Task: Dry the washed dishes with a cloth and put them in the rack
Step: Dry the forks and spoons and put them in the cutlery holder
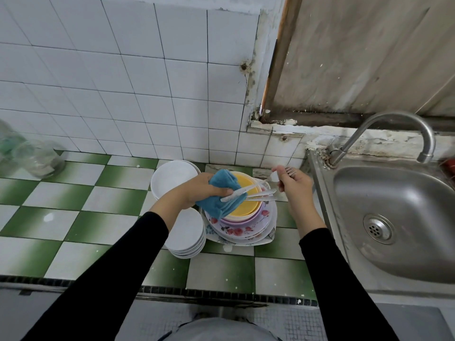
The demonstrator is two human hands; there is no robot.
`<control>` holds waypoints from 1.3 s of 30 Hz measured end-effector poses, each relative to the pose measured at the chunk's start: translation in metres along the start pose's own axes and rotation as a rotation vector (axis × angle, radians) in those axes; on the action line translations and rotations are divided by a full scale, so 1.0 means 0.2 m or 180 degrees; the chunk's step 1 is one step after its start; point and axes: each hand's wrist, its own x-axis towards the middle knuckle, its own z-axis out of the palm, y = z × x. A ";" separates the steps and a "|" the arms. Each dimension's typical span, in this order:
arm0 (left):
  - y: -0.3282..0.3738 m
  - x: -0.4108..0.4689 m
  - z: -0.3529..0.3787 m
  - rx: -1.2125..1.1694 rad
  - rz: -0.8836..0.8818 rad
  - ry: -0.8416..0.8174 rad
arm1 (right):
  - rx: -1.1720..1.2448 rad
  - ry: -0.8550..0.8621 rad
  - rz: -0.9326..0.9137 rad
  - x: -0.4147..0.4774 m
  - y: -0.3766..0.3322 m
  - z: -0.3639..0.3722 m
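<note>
Cutlery bundle, slim steel: light, stiff, likely slippery; right hand grip pinches heads at 3 o'clock, left hand grip clamps soft blue cloth round handles.

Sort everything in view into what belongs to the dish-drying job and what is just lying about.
For the job: blue cloth in the left hand, cutlery in the right hand, coloured bowls, flowered plates, white plates, white bowls.
Just lying about: glass jars, tap, sink.
</note>
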 end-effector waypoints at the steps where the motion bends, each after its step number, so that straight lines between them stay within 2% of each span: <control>1: -0.01 0.00 -0.01 -0.0097 -0.0046 0.0155 | 0.0068 0.0085 0.0062 -0.01 0.01 -0.01; 7: -0.11 0.02 -0.06 -0.0850 -0.0192 0.1104 | 0.0443 0.0514 0.0489 -0.06 0.06 0.03; 10: -0.11 0.05 -0.01 -0.1233 -0.0067 0.1892 | 0.0743 0.0652 0.0803 -0.10 0.06 0.07; 13: -0.09 0.07 0.06 -0.0984 0.0219 0.2767 | 0.0884 0.0624 0.1056 -0.14 0.05 0.12; 16: -0.07 0.06 0.13 -0.0625 0.0734 0.3129 | 0.0899 0.0483 0.1094 -0.18 0.04 0.17; 19: -0.06 0.05 0.24 -0.0044 0.1319 0.2961 | 0.0905 0.0399 0.1070 -0.23 0.03 0.23; 23: -0.14 0.08 0.38 0.1831 0.2280 0.1966 | 0.1050 0.0392 0.0905 -0.26 -0.01 0.30; 25: -0.17 0.11 0.37 0.2256 0.2655 0.1762 | 0.1202 0.0421 0.0872 -0.27 -0.02 0.29; 27: -0.18 0.13 0.31 0.2578 0.2748 0.1644 | 0.1099 0.0440 0.0833 -0.28 -0.03 0.26; 29: -0.19 0.13 0.25 0.2587 0.2545 0.1765 | 0.0861 0.0519 0.0829 -0.29 -0.01 0.22; 31: -0.19 0.13 0.21 0.2253 0.2161 0.2022 | 0.0703 0.0565 0.0775 -0.30 0.00 0.19; 33: -0.18 0.13 0.23 0.2178 0.2037 0.2146 | 0.0601 0.0562 0.0692 -0.30 -0.01 0.19; 37: -0.18 0.12 0.35 0.2755 0.2716 0.1984 | 0.0745 0.0436 0.0644 -0.29 -0.03 0.25; 39: -0.18 0.12 0.36 0.2788 0.2888 0.1902 | 0.0860 0.0411 0.0669 -0.28 -0.02 0.25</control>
